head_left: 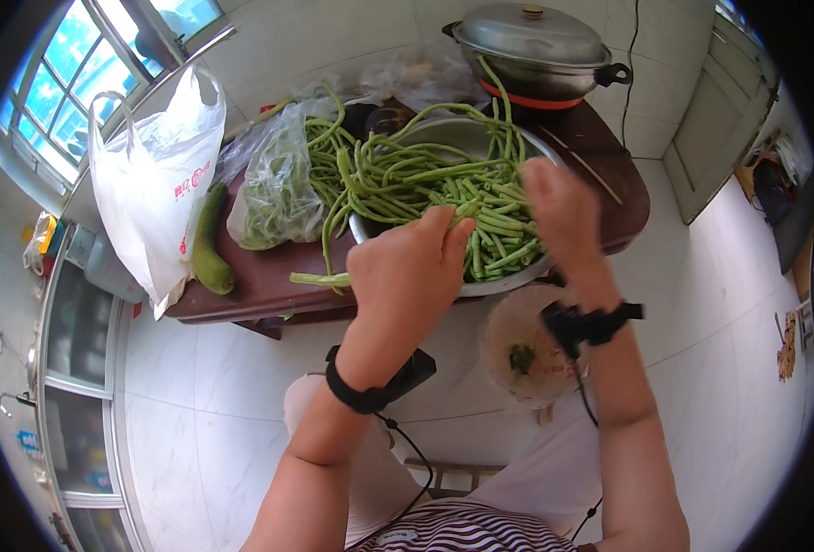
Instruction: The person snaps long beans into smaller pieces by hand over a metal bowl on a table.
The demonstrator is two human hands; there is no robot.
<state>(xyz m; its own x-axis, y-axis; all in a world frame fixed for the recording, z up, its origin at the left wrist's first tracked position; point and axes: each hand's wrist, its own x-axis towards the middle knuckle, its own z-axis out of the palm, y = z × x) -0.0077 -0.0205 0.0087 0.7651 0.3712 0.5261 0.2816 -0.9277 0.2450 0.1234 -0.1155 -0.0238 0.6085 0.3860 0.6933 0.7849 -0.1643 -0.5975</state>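
Note:
My left hand (407, 269) is above the front of a metal basin (500, 284), pinching a green long bean (318, 279) whose end sticks out to the left. My right hand (564, 214) is blurred, with its fingers curled, over the basin's right rim; whether it holds anything is unclear. Short snapped bean pieces (500, 231) fill the front right of the basin. Whole long beans (386, 169) lie across its left and back, some hanging over the rim. Left of them, a clear plastic bag (279, 186) holds more greens.
A dark red table (275, 293) bears a green gourd (210, 241), a white plastic bag (151, 179), a lidded pot (534, 58) and a thin stick (590, 169). Below the basin, a lined bin (517, 338) with green scraps stands on the tiled floor near my knees. Cables run from both wristbands.

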